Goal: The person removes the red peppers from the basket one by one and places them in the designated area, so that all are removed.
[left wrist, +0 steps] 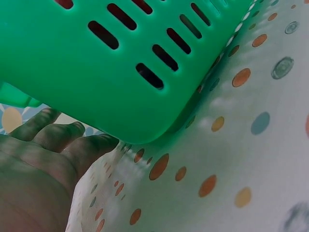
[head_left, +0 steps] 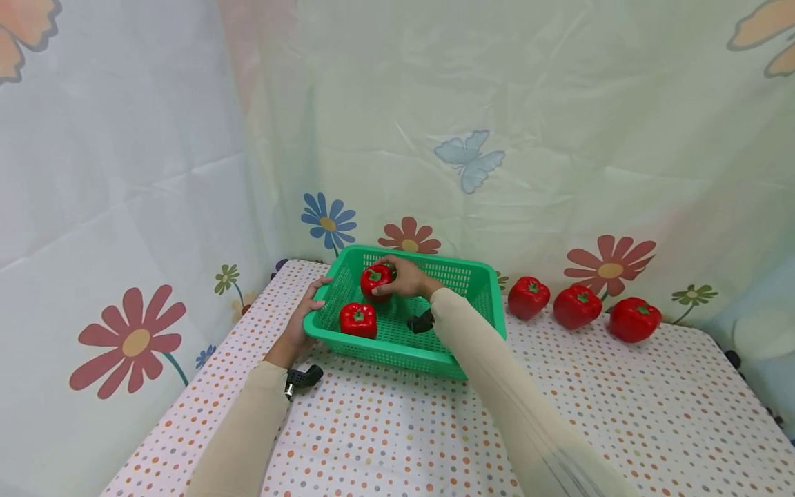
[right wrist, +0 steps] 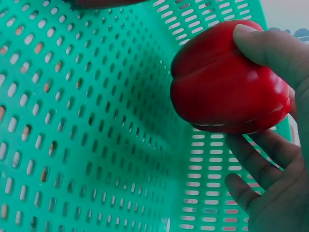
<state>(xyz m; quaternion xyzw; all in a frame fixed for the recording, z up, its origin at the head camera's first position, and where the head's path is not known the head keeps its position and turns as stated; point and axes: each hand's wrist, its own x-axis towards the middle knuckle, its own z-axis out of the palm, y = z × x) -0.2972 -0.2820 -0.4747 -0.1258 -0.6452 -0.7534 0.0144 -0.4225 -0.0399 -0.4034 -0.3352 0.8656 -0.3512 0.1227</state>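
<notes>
In the head view my right hand (head_left: 408, 278) grips a red bell pepper (head_left: 375, 281) inside the green basket (head_left: 397, 357), near its back left. The right wrist view shows the thumb on one side of the pepper (right wrist: 227, 82) and fingers beneath it. Another red bell pepper (head_left: 358, 320) sits on the basket floor at the front left. My left hand (head_left: 302, 319) rests against the basket's left side, its fingertips at the rim. In the left wrist view its fingers reach out fairly straight beside the basket's outer wall (left wrist: 111, 96); the thumb is hidden there.
Three red bell peppers, a left one (head_left: 528, 298), a middle one (head_left: 577, 306) and a right one (head_left: 634, 319), stand in a row right of the basket on the dotted tablecloth (head_left: 385, 435). A flower-print curtain (head_left: 397, 103) hangs behind the table and along its left side.
</notes>
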